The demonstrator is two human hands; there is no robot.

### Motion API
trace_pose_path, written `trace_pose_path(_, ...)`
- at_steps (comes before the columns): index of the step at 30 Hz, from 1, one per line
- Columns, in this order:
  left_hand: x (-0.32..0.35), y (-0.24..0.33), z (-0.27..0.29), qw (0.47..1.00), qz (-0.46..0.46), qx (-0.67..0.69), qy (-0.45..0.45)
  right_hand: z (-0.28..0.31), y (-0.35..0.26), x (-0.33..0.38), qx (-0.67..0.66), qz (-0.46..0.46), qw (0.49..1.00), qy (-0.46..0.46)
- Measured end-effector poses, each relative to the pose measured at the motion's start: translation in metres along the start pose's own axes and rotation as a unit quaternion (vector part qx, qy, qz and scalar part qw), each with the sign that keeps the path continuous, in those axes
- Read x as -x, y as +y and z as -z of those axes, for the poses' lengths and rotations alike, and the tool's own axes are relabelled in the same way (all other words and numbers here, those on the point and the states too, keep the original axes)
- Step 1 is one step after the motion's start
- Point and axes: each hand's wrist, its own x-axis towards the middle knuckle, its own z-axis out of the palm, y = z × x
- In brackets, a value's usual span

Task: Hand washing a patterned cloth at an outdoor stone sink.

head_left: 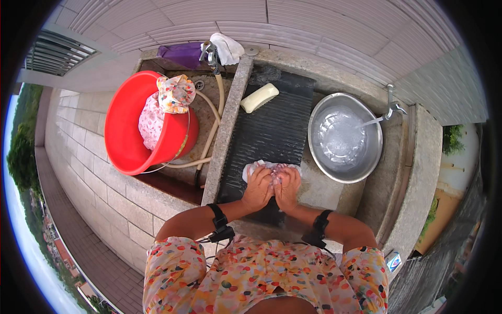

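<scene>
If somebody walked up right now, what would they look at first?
Probably the big red bucket on the left, with patterned cloth draped over its rim. Next, the shiny metal basin on the right, where water pours in from a tap. Then, near the middle, the left hand and right hand gripping a pale cloth on the dark ridged board.

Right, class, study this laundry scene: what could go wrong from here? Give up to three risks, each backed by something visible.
1. Water runs from the tap into the metal basin; left on, it might overflow.
2. The cream soap bar lies loose on the ridged black washboard and could slide toward the white-and-pink cloth.
3. The multicoloured patterned cloth hangs over the red bucket's rim and may slip off.
</scene>
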Motion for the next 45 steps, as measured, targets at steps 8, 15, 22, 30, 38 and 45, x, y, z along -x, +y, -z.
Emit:
trace_pose_path(8, -0.111, -0.022, -0.010, 0.968, 0.193, -0.157, -0.026, -0.011, 0.011, -0.101, 0.157, -0.164, 0.972, -0.058)
trace_pose_path(15, -0.012, 0.017, -0.002, 0.984, 0.179, 0.007, 0.013, 0.014, -0.006, -0.010, -0.035, -0.037, 0.999, -0.003)
trace_pose_path(22, -0.075, -0.021, -0.016, 0.991, 0.119, -0.041, -0.040, -0.004, 0.009, -0.064, 0.060, -0.077, 0.994, -0.045)
trace_pose_path(30, -0.062, 0.016, 0.004, 0.961, 0.266, 0.023, -0.076, 0.011, -0.011, -0.042, 0.028, -0.164, 0.984, -0.060)
trace_pose_path(38, -0.025, -0.004, -0.007, 1.000, 0.018, 0.009, 0.001, -0.001, 0.003, -0.016, -0.022, 0.023, 0.999, -0.015)
trace_pose_path(45, -0.114, -0.014, -0.014, 0.970, 0.225, -0.094, 0.022, -0.016, 0.016, -0.092, 0.181, -0.138, 0.974, -0.002)
